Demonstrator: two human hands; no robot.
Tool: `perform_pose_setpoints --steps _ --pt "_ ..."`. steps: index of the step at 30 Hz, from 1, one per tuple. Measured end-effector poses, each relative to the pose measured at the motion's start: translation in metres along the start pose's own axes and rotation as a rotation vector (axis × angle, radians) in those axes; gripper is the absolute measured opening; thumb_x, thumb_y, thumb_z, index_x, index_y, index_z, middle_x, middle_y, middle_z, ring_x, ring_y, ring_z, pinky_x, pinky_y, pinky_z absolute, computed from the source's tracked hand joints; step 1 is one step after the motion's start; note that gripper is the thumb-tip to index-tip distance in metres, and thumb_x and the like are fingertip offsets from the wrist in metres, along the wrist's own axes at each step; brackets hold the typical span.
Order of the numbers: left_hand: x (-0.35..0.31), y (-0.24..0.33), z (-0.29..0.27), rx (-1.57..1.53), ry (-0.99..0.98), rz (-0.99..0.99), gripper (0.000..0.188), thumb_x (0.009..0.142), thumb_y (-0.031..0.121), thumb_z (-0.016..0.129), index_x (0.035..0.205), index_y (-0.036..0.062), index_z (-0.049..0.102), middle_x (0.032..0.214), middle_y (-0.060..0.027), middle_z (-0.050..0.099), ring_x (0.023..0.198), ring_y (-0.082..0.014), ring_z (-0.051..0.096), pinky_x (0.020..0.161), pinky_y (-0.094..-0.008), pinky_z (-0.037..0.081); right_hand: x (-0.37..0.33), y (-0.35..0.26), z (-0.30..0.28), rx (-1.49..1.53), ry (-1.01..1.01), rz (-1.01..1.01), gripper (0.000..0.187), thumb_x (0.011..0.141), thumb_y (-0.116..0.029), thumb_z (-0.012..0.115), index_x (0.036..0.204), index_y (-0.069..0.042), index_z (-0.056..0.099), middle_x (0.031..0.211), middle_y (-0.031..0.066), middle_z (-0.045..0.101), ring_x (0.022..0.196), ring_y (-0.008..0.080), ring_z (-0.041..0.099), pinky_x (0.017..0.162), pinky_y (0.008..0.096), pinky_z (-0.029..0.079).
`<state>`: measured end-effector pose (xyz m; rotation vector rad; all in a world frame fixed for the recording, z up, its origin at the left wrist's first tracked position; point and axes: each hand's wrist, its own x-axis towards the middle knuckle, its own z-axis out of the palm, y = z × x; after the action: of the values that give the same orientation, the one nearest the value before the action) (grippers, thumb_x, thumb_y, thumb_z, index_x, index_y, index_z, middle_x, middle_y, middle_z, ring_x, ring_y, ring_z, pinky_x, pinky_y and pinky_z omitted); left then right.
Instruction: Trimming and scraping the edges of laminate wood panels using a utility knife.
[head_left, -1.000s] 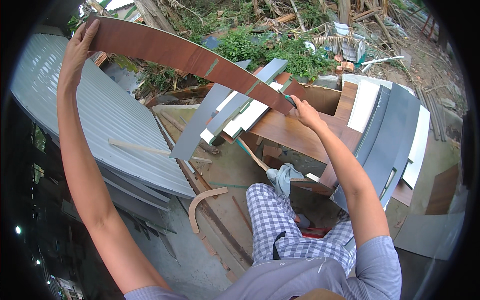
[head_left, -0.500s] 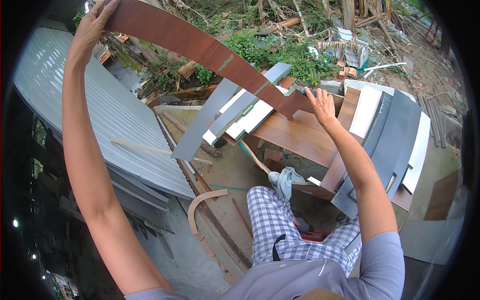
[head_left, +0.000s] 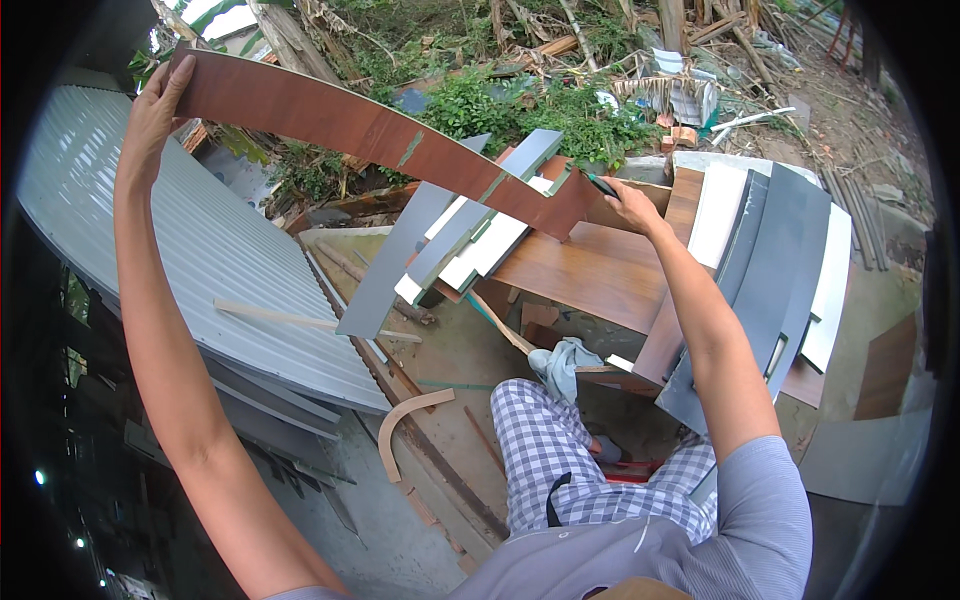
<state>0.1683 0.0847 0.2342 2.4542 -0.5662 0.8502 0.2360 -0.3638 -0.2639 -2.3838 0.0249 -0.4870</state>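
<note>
I hold a long curved brown wooden board (head_left: 370, 130) up in front of me, arching from upper left down to centre right. My left hand (head_left: 152, 110) grips its far upper-left end, arm raised high. My right hand (head_left: 632, 208) grips its lower right end, above a pile of boards. A green-edged notch shows near the right end of the curved board.
A stack of flat panels lies below: grey boards (head_left: 780, 270), white boards (head_left: 470, 260) and a brown board (head_left: 590, 275). A corrugated metal roof (head_left: 200, 270) slopes at left. A small curved wood offcut (head_left: 405, 430) lies on the ground. Bushes and debris fill the background.
The curved board has swung rightward and its right end dropped lower; my right hand moved right with it, and my left hand shifted slightly right at the top.
</note>
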Motion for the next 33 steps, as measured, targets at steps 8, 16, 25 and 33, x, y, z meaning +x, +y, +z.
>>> perform_pose_setpoints --steps 8,16,25,33 --pt "-0.011 -0.013 -0.008 0.024 0.062 -0.021 0.071 0.078 0.064 0.05 0.126 0.0108 0.048 0.116 -0.0093 0.055 0.112 -0.0215 0.049 0.095 -0.045 0.035 -0.008 0.038 0.055 -0.013 -0.125 0.361 0.038 0.086 -0.025 0.052 0.123 -0.018 0.045 0.098 0.0162 0.062 0.094 0.0325 0.059 0.079 0.0441 0.046" --pt "-0.014 -0.037 -0.015 0.012 0.06 -0.058 0.069 0.079 0.063 0.051 0.123 0.0108 0.05 0.111 -0.008 0.057 0.106 -0.0193 0.052 0.093 -0.0408 0.037 -0.012 0.011 0.086 1.237 -0.383 0.857 0.018 0.094 -0.02 0.04 0.11 -0.013 0.044 0.074 0.0066 0.06 0.052 0.0113 0.053 0.044 0.0297 0.05" --pt "-0.04 -0.041 -0.021 -0.024 0.002 -0.073 0.071 0.079 0.064 0.049 0.126 0.0103 0.047 0.115 -0.0087 0.055 0.111 -0.0212 0.049 0.095 -0.0442 0.036 -0.039 -0.019 0.055 0.441 -0.816 0.562 0.014 0.087 -0.015 0.054 0.1 -0.011 0.052 0.071 0.0042 0.059 0.052 0.01 0.052 0.043 0.0278 0.044" --pt "-0.103 -0.033 -0.031 -0.14 0.083 -0.044 0.06 0.086 0.05 0.051 0.124 0.0043 0.047 0.11 -0.007 0.056 0.103 -0.0152 0.052 0.091 -0.0324 0.038 -0.041 -0.088 -0.04 1.033 -0.696 0.254 0.032 0.075 -0.033 0.071 0.089 -0.011 0.051 0.068 0.0002 0.053 0.053 0.0081 0.051 0.049 0.0251 0.047"
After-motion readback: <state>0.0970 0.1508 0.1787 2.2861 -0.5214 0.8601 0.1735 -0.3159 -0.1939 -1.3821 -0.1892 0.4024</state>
